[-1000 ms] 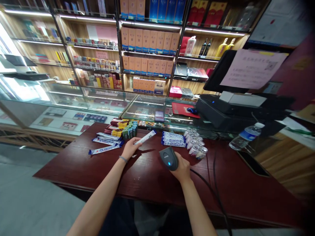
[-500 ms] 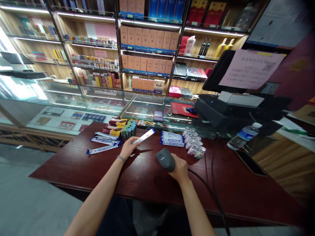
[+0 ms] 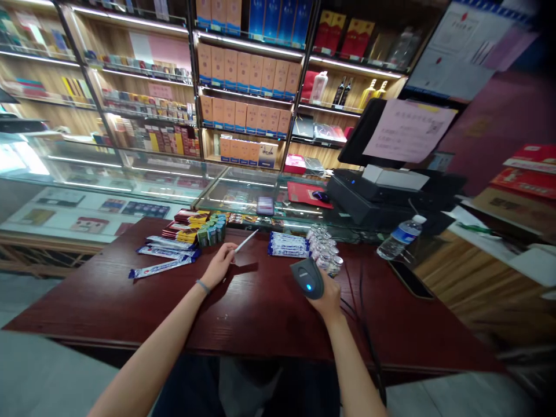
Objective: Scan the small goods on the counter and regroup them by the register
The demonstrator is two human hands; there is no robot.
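My left hand [image 3: 220, 264] pinches a long white and blue packet [image 3: 245, 241], held edge-on above the dark red table [image 3: 130, 301]. My right hand [image 3: 328, 296] grips a grey barcode scanner [image 3: 308, 277] with a blue light lit on it; its black cable [image 3: 362, 324] trails off over the table toward me. A stack of matching blue-white packets [image 3: 287, 245] lies just beyond the scanner, and small bottles [image 3: 324, 252] stand to its right. More long packets [image 3: 161, 259] lie to the left of my left hand.
Red-yellow boxes [image 3: 186, 225] and green cans [image 3: 211, 231] sit at the table's back left. A glass counter [image 3: 243, 194] runs behind, with a register and screen [image 3: 382, 185] at right. A water bottle [image 3: 399, 238] and a black phone [image 3: 410, 279] lie right. Shelves of goods fill the back wall.
My left hand has turned the packet so it shows edge-on. The scanner has lifted and its blue light faces me again. The view has shifted right.
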